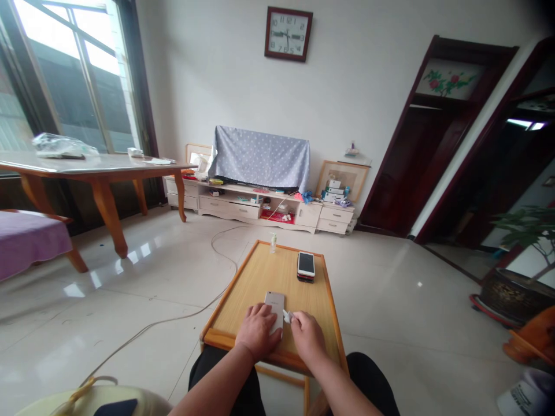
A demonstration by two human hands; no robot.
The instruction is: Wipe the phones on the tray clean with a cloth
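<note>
Along the near edge of the bench (pixel 225 341), left hand (pixel 258 331) lying flat over a pale gold smartphone (pixel 274 306), apparently pinning it steady; right hand (pixel 307 338) seemingly pinching a small white piece (pixel 287 316) beside the phone. Farther right, a white-faced phone (pixel 306 264) stacked on a dark phone (pixel 306 278), set clear of the hands. At the far edge, a small pump bottle (pixel 273 243); beyond, a white cable (pixel 225 292) across the tiled floor (pixel 381 312).

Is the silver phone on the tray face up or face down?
Face down: the phone shows its plain silver back, with no screen visible, and the left hand lies over its lower part on the tray.
</note>
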